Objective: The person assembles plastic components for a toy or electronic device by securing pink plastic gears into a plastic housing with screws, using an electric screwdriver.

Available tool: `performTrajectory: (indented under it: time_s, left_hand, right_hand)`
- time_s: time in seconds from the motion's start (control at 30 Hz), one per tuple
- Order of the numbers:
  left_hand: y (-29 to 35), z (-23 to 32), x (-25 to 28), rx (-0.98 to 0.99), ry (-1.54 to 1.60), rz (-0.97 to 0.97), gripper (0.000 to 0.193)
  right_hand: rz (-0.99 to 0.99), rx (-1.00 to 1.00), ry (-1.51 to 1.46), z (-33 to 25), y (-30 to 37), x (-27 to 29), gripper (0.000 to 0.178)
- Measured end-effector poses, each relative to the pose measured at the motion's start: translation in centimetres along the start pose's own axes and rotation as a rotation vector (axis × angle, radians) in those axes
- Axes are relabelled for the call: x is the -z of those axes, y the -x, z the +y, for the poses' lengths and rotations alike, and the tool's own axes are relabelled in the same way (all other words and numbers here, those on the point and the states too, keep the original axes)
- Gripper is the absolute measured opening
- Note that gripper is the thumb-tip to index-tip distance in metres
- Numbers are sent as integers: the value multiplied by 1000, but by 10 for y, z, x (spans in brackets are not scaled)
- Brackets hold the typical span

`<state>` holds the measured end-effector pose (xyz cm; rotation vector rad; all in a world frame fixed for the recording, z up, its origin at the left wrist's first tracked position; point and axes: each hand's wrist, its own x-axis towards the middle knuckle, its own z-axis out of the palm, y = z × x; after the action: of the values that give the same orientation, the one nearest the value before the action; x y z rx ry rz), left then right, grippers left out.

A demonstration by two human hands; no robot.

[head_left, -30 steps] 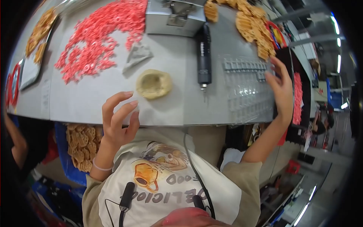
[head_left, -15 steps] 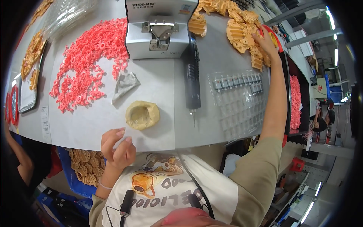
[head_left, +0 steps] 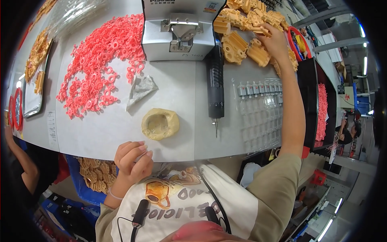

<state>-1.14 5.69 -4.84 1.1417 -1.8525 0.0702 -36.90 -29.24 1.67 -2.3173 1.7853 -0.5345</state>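
Over the near edge of the table, the left hand (head_left: 134, 162) stays half curled just beside the yellowish hollowed lump (head_left: 172, 125), much as half a second ago; I cannot tell whether anything small sits in its fingers. The right hand (head_left: 277, 43) has shifted from the right edge of the orange parts (head_left: 246, 17) to farther in among them, its fingers bent over one piece; whether they grip it cannot be told. Two chunky pieces (head_left: 234, 48) now lie apart from the pile on its near side, between the driver and the right wrist. Around these, from the left, a shallow tray (head_left: 34, 104) carries more orange pieces, a blue crate (head_left: 76, 181) of tan parts stands below the table edge, and pink-red parts (head_left: 105, 42) spread across the tabletop. A crumpled grey scrap (head_left: 142, 90) lies between them and the lump. The silver machine (head_left: 156, 46) blocks sight of the table behind it, and the black driver (head_left: 215, 86) lies between the lump and the clear tray (head_left: 258, 131) of small metal cylinders. The right forearm crosses that tray's right side, hiding part of it. Farther right are a red round container (head_left: 290, 37) and a black bin (head_left: 310, 82) with pink-red parts.
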Motion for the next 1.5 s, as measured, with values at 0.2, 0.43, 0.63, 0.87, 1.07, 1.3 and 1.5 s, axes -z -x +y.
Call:
performTrajectory:
  time_s: [0.2, 0.43, 0.63, 0.87, 1.07, 1.3, 1.5]
  left_hand:
    - [-4, -1, -2, -16, 23, 74, 33]
    - [-7, -7, 0, -87, 94, 95, 31]
    - [-9, 1, 7, 51, 275, 51, 43]
    - [-25, 9, 5, 190, 409, -7, 95]
    - [-38, -4, 11, 174, 308, -119, 107]
    - [-42, -10, 21, 237, 146, -362, 100]
    - [-54, -9, 18, 218, 187, -403, 91]
  right_hand:
    - [302, 112, -215, -43, 29, 63, 24]
    - [137, 189, -880, -135, 123, 62, 54]
    - [-74, 47, -1462, -197, 194, -13, 57]
    - [-118, -249, -1646, -253, 257, -43, 43]
    - [-247, -289, -1667, -258, 275, -52, 45]
    - [-356, -293, -1516, -251, 278, -50, 46]
    - [-392, -278, -1354, -241, 273, -44, 39]
